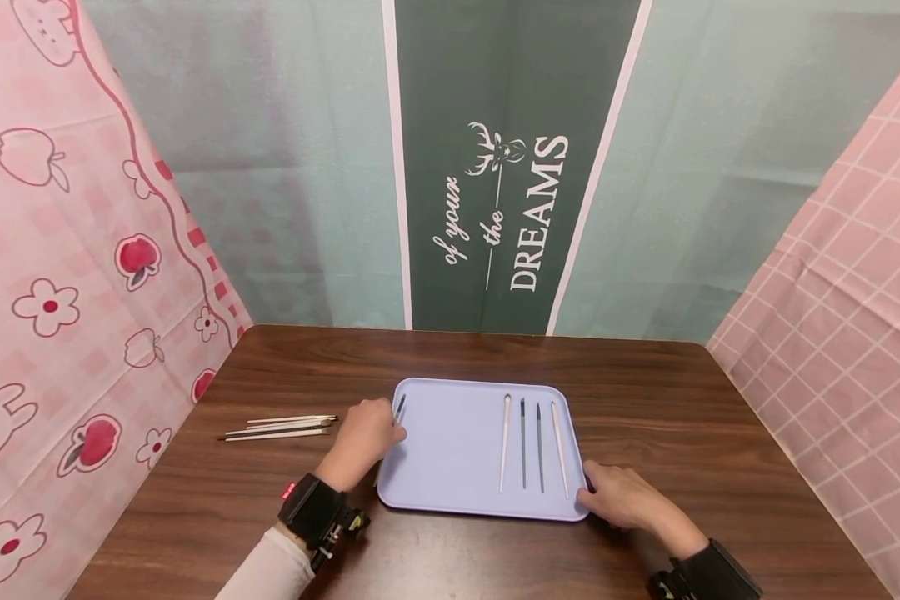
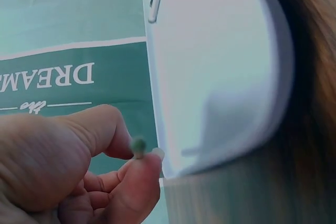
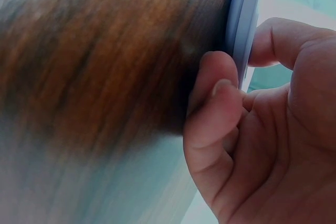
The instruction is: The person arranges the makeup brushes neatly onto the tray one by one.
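Observation:
Over the left rim of a lavender tray (image 1: pixel 450 450), my left hand (image 1: pixel 369 429) pinches a slim brush (image 1: pixel 400 407) between thumb and fingers. The brush's dark tip points away from me, and most of its handle is hidden by the hand. In the left wrist view its blurred end (image 2: pixel 138 146) shows at the fingertips. My right hand (image 1: pixel 621 495) grips the tray's near right corner, thumb on the rim and fingers curled beneath the edge (image 3: pixel 242 30). Toward the tray's right side lie a white brush (image 1: pixel 505 442), two dark grey brushes (image 1: pixel 523 442) and another white brush (image 1: pixel 560 450), roughly side by side.
Left of the tray, a loose bunch of several slim brushes (image 1: pixel 285 429) lies on the brown wooden table (image 1: pixel 645 400). A green cloth (image 1: pixel 307 167) hangs behind the table. Pink patterned cloths stand along the left (image 1: pixel 52 250) and right (image 1: pixel 855 275) sides.

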`<state>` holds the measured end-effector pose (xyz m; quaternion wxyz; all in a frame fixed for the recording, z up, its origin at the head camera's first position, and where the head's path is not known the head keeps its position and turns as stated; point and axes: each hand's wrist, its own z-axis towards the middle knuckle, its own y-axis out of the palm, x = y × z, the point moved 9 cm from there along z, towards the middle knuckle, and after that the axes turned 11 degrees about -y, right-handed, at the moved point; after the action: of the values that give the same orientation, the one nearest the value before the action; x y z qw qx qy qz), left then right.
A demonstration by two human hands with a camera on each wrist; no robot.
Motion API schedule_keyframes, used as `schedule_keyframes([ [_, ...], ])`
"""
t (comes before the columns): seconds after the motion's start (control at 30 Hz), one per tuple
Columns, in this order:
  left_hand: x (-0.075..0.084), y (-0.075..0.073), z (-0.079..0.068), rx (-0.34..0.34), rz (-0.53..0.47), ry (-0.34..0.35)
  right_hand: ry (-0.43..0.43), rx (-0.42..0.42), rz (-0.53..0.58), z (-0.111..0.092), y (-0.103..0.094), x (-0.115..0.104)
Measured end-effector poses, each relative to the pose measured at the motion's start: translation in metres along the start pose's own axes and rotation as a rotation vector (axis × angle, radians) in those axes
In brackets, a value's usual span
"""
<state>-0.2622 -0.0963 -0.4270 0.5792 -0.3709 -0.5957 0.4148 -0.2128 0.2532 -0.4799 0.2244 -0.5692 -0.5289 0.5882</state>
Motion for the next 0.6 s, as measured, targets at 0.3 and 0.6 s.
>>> schedule_keyframes([
  [0.3,0.017,0.005,0.003,0.037,0.001,0.047,-0.004,-0.006,-0.008,0.000,0.000,-0.001],
  [0.6,0.033,0.010,0.004,0.062,-0.009,0.079,-0.012,0.002,-0.005,-0.001,-0.001,-0.003],
])
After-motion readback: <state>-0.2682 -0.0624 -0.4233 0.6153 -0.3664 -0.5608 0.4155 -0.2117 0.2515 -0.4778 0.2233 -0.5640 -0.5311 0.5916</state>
